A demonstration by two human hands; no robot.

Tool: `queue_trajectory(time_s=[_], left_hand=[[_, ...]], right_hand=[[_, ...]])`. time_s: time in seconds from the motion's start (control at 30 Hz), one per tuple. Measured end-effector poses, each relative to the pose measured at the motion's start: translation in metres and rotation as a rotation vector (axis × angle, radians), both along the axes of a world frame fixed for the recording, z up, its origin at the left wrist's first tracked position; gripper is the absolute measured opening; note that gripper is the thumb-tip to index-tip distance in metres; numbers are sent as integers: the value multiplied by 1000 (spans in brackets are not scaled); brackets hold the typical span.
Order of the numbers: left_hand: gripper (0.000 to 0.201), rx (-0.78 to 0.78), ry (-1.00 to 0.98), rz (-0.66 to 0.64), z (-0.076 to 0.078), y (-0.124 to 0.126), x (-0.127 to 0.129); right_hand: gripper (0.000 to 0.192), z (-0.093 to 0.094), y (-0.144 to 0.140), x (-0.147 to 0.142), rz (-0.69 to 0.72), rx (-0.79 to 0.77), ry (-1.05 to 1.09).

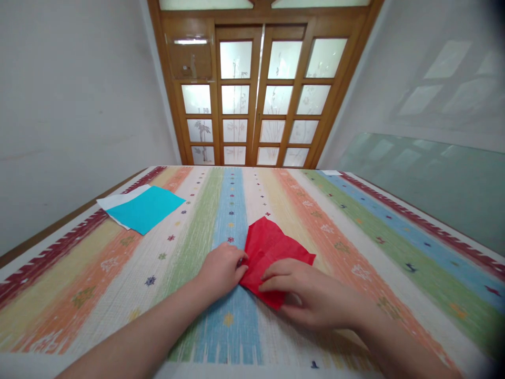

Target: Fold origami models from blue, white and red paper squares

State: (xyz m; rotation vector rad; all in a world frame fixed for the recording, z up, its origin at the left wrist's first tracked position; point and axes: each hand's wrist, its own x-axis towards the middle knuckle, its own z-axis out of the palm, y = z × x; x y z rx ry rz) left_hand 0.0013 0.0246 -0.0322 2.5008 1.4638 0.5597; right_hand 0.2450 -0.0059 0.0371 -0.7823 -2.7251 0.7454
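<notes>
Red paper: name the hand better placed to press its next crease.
Right. The right hand lies flat on the red paper; the left hand only pinches its left edge.

We count one red paper (272, 252), folded and creased, with two hands on it: one left hand (222, 270) and one right hand (311, 297). We note one blue paper sheet (147, 208) lying on one white sheet (114, 201), so three sheets in all. One striped cloth (394, 247) covers the table, and behind it we log one wooden door (258, 84) of two glazed leaves.
</notes>
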Motion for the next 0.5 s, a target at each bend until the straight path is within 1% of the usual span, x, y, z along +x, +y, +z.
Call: queue_trajectory(time_s=[0.1,0.17,0.3,0.4,0.5], left_hand=[[22,112,-11,-152,1,1,-1],[28,110,-10,-231,0,2,-2],[32,51,-3,-293,-1,2,-2],[28,29,-11,-344,4,-1,-1],[25,1,-25,-421,9,-4,0]], right_hand=[[24,-6,5,-4,-8,43,23],[18,-10,8,-3,-36,65,32],[18,-16,14,3,-77,24,58],[17,-19,17,5,-105,-45,65],[20,-24,22,5,-159,-98,83]])
